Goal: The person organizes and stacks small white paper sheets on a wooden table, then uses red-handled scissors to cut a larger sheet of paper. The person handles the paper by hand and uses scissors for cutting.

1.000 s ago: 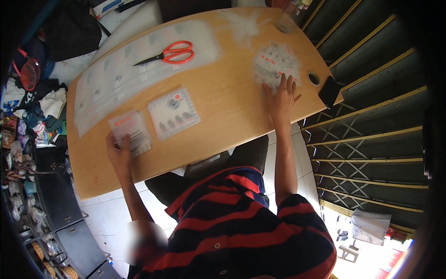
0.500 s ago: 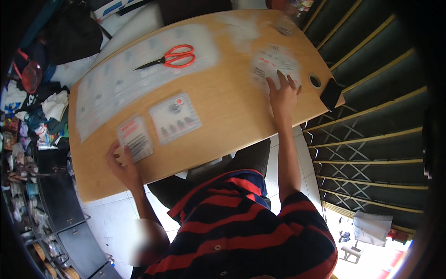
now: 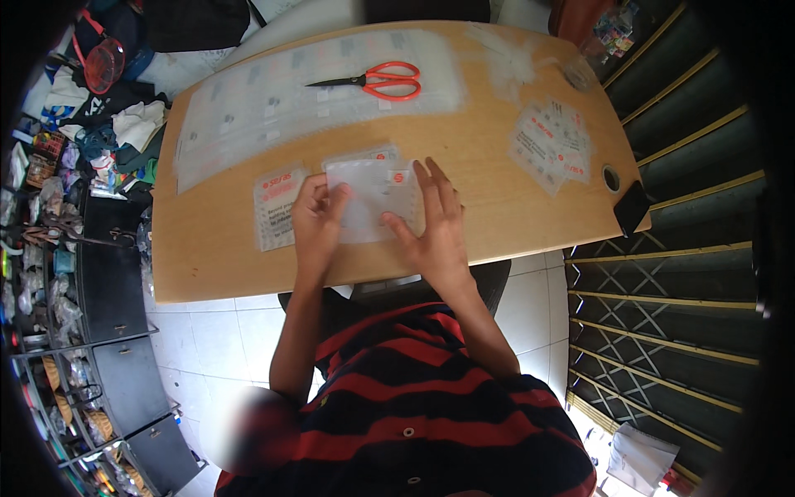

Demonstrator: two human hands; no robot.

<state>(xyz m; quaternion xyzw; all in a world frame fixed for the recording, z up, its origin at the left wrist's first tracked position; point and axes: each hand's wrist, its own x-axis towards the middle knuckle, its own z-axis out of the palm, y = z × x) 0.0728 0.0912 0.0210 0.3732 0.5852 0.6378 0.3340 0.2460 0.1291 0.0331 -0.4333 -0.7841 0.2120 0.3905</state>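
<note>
My left hand [image 3: 317, 222] pinches the left edge of a translucent printed plastic piece [image 3: 373, 207], thumb on top. The piece is raised over the near part of the table. At its right side is my right hand [image 3: 439, 236], fingers spread and thumb apart; whether it touches the edge I cannot tell. Behind the held piece, the top of another small printed stack [image 3: 364, 154] shows. Left of my left hand lies a small stack with red and black print [image 3: 273, 203], partly hidden by the hand. Several similar loose pieces [image 3: 551, 145] overlap at the right.
Red-handled scissors [image 3: 363, 81] lie on large translucent printed sheets [image 3: 240, 141] across the far left of the wooden table [image 3: 215, 257]. Clear scraps [image 3: 505, 62] lie at the far right. A tape roll [image 3: 611, 178] and a black phone [image 3: 632, 209] sit by the right edge.
My right hand has come from the right-hand pile to the middle. My left hand has moved right from the left stack and now holds a plastic piece. The view has shifted.
</note>
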